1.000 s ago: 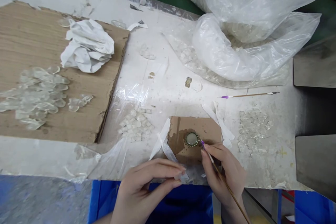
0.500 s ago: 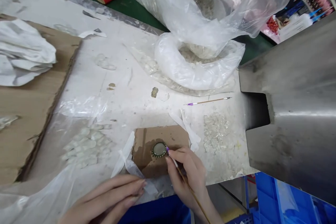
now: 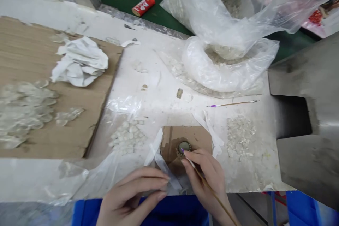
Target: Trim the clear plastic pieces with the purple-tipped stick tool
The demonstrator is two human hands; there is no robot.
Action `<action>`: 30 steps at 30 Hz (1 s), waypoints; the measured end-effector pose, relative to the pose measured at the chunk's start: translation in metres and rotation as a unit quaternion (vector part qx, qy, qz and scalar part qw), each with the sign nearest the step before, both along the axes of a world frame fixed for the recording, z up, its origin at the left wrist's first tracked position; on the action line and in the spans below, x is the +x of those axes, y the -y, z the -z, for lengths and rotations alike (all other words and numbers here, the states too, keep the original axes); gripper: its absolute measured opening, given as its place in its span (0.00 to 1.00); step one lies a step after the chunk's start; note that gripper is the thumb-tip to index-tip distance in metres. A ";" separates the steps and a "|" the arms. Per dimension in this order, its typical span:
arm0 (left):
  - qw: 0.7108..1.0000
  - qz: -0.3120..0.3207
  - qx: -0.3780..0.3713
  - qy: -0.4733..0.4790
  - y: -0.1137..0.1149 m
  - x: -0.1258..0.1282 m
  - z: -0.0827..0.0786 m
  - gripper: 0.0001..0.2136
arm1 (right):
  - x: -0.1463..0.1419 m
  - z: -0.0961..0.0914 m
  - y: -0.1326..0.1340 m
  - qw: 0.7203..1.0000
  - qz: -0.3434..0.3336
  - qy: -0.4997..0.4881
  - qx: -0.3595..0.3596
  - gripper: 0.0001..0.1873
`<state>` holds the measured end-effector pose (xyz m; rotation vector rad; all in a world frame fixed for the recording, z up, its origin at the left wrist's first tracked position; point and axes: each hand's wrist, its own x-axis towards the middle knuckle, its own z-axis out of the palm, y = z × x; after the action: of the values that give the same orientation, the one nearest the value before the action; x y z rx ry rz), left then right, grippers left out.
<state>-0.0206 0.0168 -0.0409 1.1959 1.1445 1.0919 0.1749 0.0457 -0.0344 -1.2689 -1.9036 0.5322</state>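
A round setting with a beaded dark metal rim and a smooth greyish centre (image 3: 184, 147) lies on a small brown cardboard piece (image 3: 196, 132). My right hand (image 3: 208, 176) pinches a thin wooden-handled brush (image 3: 212, 190) near its purple end, whose tip is at the setting's lower left edge. At the cardboard's lower left, near a strip of white tape (image 3: 166, 171), is my left hand (image 3: 137, 192), its thumb and fingers drawn together. Whatever its fingertips may hold is too small to make out.
Small whitish pieces (image 3: 128, 137) lie left of the cardboard, clear ones (image 3: 241, 137) to the right. A second thin brush (image 3: 235, 103) lies behind. Further back are plastic bags (image 3: 225, 77). A metal housing (image 3: 317, 113) stands right; a large cardboard sheet (image 3: 92, 113) lies left.
The view has swung left, showing more of the large cardboard sheet. The brush tip has moved from the setting's right side to its lower left edge. My left thumb shows more clearly.
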 end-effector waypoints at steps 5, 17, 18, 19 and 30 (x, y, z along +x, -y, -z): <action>0.999 -0.010 -0.028 0.043 -0.004 -0.002 -0.002 0.17 | 0.005 0.000 0.001 1.000 0.001 -0.009 -0.013 0.06; 0.997 -0.023 -0.039 0.060 -0.003 0.003 0.002 0.17 | 0.012 0.002 0.001 0.999 0.048 0.006 0.011 0.07; 0.997 -0.021 -0.042 0.062 -0.003 0.004 0.002 0.18 | 0.013 0.003 0.001 0.998 0.055 0.008 0.014 0.07; 0.997 -0.021 -0.045 0.065 -0.003 0.006 0.002 0.18 | 0.013 0.003 0.001 0.998 0.061 0.008 0.019 0.07; 0.993 -0.031 -0.057 0.095 -0.006 0.013 0.001 0.18 | 0.014 0.007 0.002 0.998 0.066 -0.019 0.004 0.07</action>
<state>-0.0079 0.0233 -0.0423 0.9519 1.0864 1.1461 0.1889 0.0441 -0.0417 -1.3588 -1.7747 0.4750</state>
